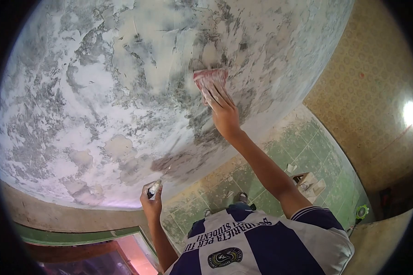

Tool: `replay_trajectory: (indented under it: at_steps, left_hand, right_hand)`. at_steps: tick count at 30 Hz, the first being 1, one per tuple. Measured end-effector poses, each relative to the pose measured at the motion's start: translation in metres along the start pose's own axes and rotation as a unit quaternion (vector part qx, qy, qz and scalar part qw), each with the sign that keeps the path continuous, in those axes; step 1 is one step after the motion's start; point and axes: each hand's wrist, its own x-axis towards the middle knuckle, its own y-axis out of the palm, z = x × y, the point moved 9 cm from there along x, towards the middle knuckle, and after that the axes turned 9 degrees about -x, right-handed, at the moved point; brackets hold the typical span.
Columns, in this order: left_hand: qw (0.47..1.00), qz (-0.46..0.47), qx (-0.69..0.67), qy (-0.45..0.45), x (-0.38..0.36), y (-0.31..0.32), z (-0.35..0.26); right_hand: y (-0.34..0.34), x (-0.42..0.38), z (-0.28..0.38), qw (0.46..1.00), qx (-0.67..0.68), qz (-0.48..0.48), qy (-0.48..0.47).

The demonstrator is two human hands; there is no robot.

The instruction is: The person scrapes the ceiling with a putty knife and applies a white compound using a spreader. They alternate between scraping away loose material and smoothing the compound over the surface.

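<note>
My right hand lies pressed against a patchy white and grey plastered wall, with a reddish pad or cloth held under its fingers. The pad lies flat on a darker, rubbed patch. Lower and to the left, my left hand is closed around a small light-coloured tool handle. A thin, blurred part of the tool points up toward the lower edge of the wall; its exact shape is hard to make out.
Green floor tiles carry dust and chips below the wall. A whitish box-like object stands on them near my right forearm. Lower left is a green-framed opening. A small green round object and a bright lamp are at right.
</note>
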Motion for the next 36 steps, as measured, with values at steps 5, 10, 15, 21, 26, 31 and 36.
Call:
replay_trajectory:
  at_steps: [5, 10, 15, 21, 26, 31, 36]
  left_hand:
    - [1.0, 0.001, -0.007, -0.003, 0.001, 0.0, 0.006]
    - [1.0, 0.012, -0.005, -0.021, 0.003, 0.008, 0.008]
    - [1.0, 0.026, -0.01, -0.01, 0.006, 0.019, -0.01]
    - [0.999, -0.006, -0.034, -0.026, -0.003, 0.005, 0.015]
    - [1.0, 0.003, -0.012, -0.023, -0.013, -0.001, 0.016]
    - [0.999, 0.016, 0.003, -0.039, -0.007, 0.005, 0.008]
    - [0.999, 0.016, -0.029, -0.006, -0.002, 0.012, -0.005]
  right_hand:
    - [-0.035, -0.018, -0.013, 0.998, 0.056, 0.026, 0.006]
    - [-0.079, 0.036, -0.014, 0.991, 0.105, -0.08, 0.021]
    - [-0.036, 0.073, -0.008, 0.991, -0.015, -0.117, -0.057]
    - [0.002, 0.01, -0.011, 0.998, -0.007, -0.003, -0.069]
    - [-0.043, -0.005, -0.016, 0.994, 0.068, 0.067, -0.048]
    - [-0.096, 0.064, -0.017, 0.994, 0.079, -0.074, -0.033]
    - [-0.028, 0.073, -0.01, 0.99, -0.025, -0.112, -0.079]
